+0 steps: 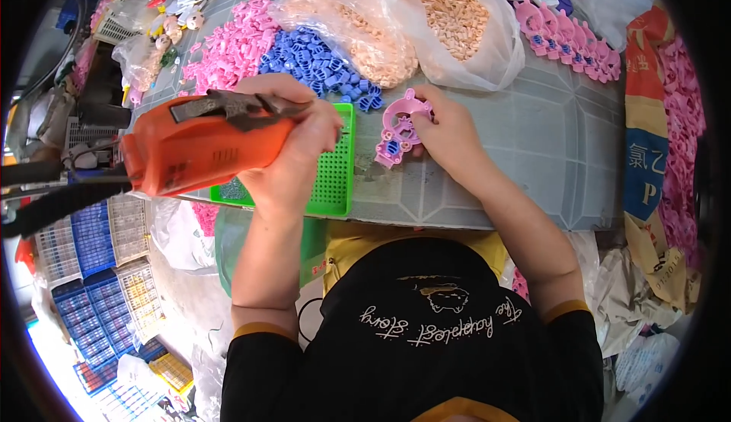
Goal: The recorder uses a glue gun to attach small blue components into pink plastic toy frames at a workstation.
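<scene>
My left hand (293,144) is closed round the grip of an orange drill-like power tool (217,156), raised above the table; its working tip is hidden. My right hand (449,129) pinches a pink plastic toy part (401,117) by its right side, close to the tabletop. This part has a round ring, a decorated middle and a small blue piece (393,148) set in its lower end. Below the tool, partly covered by it and my left arm, sits a bright green perforated tray (335,178) with small grey metal bits (233,189) in its left end.
Heaps of pink pieces (240,41) and blue pieces (312,60) lie beyond the tray. Plastic bags of peach pieces (453,19) stand farther back. Similar pink parts (567,41) line up at the back right. Stacked crates (99,293) stand at the left.
</scene>
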### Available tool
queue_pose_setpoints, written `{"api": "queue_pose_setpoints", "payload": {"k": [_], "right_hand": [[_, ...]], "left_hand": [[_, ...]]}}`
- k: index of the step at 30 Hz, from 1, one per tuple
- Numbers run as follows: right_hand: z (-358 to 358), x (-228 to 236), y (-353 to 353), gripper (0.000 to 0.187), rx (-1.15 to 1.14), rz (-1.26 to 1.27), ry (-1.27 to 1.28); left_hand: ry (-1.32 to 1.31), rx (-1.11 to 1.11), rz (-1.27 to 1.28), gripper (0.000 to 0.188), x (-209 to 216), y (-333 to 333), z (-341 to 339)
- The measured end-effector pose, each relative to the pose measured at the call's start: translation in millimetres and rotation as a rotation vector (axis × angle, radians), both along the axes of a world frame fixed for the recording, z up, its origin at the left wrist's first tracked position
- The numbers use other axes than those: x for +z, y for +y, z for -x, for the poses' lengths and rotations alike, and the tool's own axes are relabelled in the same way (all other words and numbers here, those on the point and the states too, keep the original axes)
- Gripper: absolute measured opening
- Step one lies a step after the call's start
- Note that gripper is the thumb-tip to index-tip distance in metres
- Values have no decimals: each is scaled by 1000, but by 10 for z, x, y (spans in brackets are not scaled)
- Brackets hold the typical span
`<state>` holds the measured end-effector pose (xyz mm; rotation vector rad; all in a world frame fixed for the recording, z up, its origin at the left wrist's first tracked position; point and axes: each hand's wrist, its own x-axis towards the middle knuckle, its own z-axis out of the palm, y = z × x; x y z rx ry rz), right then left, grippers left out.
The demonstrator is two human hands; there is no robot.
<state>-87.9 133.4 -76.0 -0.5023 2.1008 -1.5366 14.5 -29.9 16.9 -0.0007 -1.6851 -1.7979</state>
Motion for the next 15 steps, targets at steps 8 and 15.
{"api": "queue_pose_setpoints", "payload": {"k": [8,15], "right_hand": [[-8,-17,-2,22,29,52,-29],[-27,-4,-31,20,-1,17,49]], "left_hand": [[-139,137,46,25,-257,-204,-39],[-159,124,70,25,-320,-280,-67]]}}
